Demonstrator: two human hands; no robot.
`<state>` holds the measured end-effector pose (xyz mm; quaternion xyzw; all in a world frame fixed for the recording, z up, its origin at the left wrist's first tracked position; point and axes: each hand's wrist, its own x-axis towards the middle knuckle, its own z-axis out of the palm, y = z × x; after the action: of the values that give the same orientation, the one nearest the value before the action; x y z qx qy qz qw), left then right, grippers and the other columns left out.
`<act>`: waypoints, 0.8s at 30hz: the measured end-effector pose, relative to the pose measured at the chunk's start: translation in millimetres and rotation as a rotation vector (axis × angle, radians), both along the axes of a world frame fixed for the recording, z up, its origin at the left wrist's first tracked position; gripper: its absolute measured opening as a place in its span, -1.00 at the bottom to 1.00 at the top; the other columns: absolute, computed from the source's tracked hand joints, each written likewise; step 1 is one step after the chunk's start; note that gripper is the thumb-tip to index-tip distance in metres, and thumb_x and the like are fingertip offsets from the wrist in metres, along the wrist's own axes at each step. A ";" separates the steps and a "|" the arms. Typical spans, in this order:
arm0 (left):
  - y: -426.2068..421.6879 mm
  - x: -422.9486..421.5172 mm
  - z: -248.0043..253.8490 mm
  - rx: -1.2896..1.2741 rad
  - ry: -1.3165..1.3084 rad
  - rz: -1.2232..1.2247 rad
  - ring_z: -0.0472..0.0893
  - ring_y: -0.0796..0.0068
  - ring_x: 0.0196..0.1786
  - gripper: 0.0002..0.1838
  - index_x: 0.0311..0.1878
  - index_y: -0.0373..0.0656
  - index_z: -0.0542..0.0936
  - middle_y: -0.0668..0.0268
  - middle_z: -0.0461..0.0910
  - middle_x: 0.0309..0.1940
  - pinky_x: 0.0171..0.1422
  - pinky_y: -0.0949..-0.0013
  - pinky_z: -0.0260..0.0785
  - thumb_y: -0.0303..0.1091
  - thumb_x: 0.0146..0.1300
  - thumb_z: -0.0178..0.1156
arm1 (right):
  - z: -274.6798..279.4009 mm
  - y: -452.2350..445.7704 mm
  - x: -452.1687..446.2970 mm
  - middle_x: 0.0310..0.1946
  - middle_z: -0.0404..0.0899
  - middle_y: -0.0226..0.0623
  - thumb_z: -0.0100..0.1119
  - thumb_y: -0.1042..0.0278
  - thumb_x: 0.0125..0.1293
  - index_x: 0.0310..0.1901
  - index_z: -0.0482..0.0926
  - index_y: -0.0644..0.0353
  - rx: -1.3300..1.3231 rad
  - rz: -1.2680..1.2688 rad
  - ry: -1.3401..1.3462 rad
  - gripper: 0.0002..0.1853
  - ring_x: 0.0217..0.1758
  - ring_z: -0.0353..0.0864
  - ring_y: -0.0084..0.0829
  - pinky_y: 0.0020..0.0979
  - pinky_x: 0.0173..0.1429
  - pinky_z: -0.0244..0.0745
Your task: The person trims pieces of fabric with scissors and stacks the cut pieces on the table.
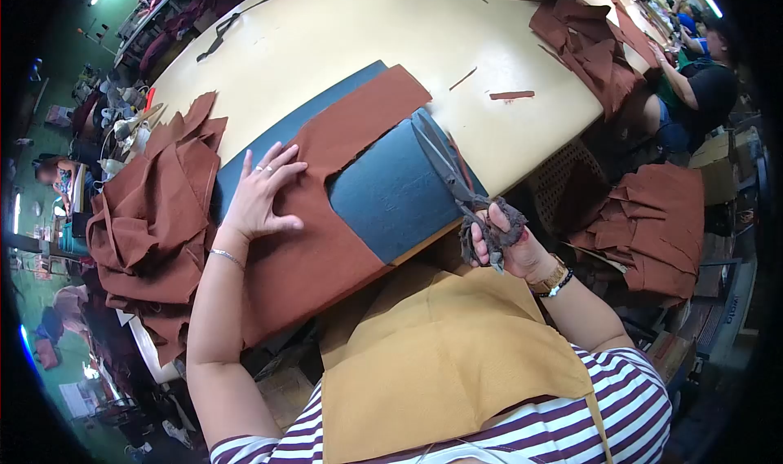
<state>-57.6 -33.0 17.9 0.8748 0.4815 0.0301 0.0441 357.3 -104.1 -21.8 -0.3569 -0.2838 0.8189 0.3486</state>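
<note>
My left hand point(265, 191) lies with spread fingers on a rust-brown piece of fabric point(306, 248), which has a curved cut-out on its right side. Under the fabric is a dark blue board point(391, 195), bare inside the cut-out and along the far edge. In my right hand point(510, 244) is a pair of large scissors point(444, 158) with dark cloth wrapped around the handles. The blades point away from me, over the board's right end, and look nearly closed.
Crumpled brown fabric point(159, 219) is heaped left of the board. More brown fabric lies at the table's far right point(583, 52) and below it point(652, 232). Small scraps point(512, 95) and a dark tool point(218, 36) rest on the cream table point(326, 44). Another person point(693, 81) sits at right.
</note>
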 end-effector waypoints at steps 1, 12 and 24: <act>5.9 3.6 2.1 0.019 0.000 0.001 0.06 0.12 0.52 0.11 0.35 0.10 0.35 0.25 0.18 0.45 0.49 -0.30 -0.34 0.65 -0.23 0.07 | -0.8 0.3 2.0 -0.57 0.50 -0.39 0.04 -0.15 0.38 -0.34 0.51 0.19 -0.009 0.003 -0.003 -0.53 -0.57 0.52 -0.52 -0.44 -0.36 0.52; 50.1 149.7 -34.0 0.047 -0.138 0.169 -0.05 0.11 0.55 -0.34 0.45 0.20 0.21 0.16 0.00 0.51 0.54 -0.13 -0.23 0.19 0.34 -0.04 | -0.2 -7.7 9.5 -0.55 0.49 -0.39 0.01 -0.23 0.36 -0.35 0.51 0.19 -0.019 0.042 -0.010 -0.46 -0.53 0.49 -0.52 -0.46 -0.32 0.48; 3.1 88.7 -16.4 -0.102 -0.052 0.035 -0.07 0.06 0.55 -0.43 0.41 0.27 0.31 0.21 -0.05 0.53 0.55 -0.16 -0.32 0.12 0.35 -0.09 | 8.4 -16.3 24.0 -0.52 0.52 -0.40 0.05 -0.17 0.36 -0.34 0.54 0.21 -0.005 0.137 -0.043 -0.49 -0.49 0.54 -0.56 -0.52 -0.31 0.51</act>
<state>31.1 -29.8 1.5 0.8617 0.4965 0.0289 0.1006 381.3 -120.4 -13.3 -0.3550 -0.3127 0.8337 0.2849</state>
